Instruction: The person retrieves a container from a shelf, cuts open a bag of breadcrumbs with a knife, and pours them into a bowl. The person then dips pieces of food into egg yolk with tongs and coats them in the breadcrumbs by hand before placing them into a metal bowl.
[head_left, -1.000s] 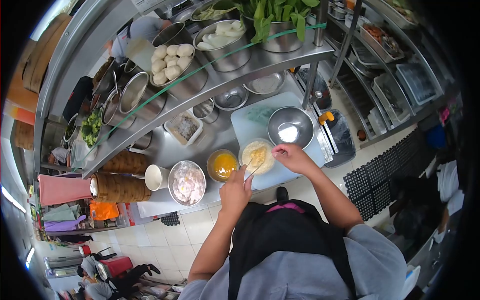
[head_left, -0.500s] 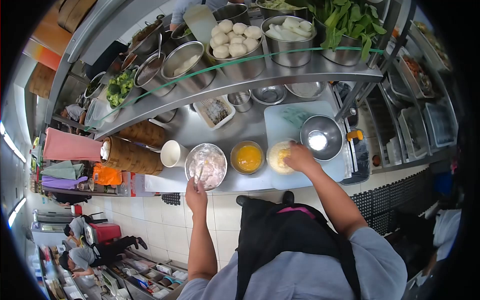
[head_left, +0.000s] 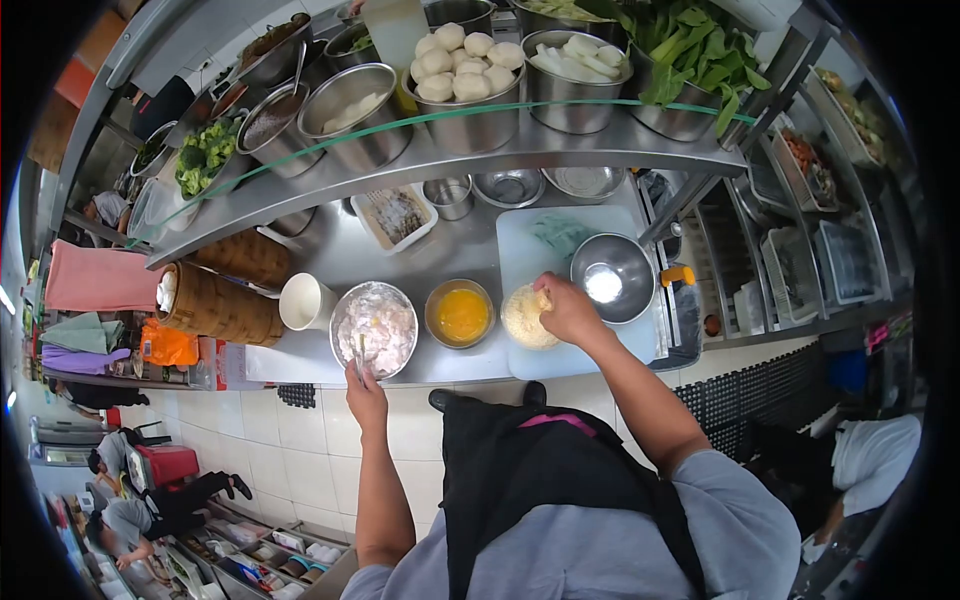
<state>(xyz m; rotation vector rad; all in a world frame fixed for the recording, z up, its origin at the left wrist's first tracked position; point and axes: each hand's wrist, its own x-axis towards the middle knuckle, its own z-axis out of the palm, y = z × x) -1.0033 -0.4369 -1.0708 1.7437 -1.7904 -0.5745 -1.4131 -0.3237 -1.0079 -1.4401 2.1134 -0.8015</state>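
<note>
My left hand is closed around a slim metal utensil at the near rim of a metal bowl of white floury pieces. The utensil's tip is among those pieces; its exact kind is unclear. My right hand is over a bowl of pale crumbs, its fingers drawn together at the bowl's right side. A small crumb-coloured bit shows at the fingertips, but what they hold is mostly hidden. Between the hands stands a metal bowl of beaten egg.
An empty metal bowl shares the pale cutting board with the crumbs. A white tub and bamboo steamers stand left. Overhead runs a steel shelf with food containers. Co-workers are at both sides.
The whole view has shifted, so the counter appears further left. My right fingers have moved toward the far side of the crumbs, and the yellow patch beside them no longer shows.
</note>
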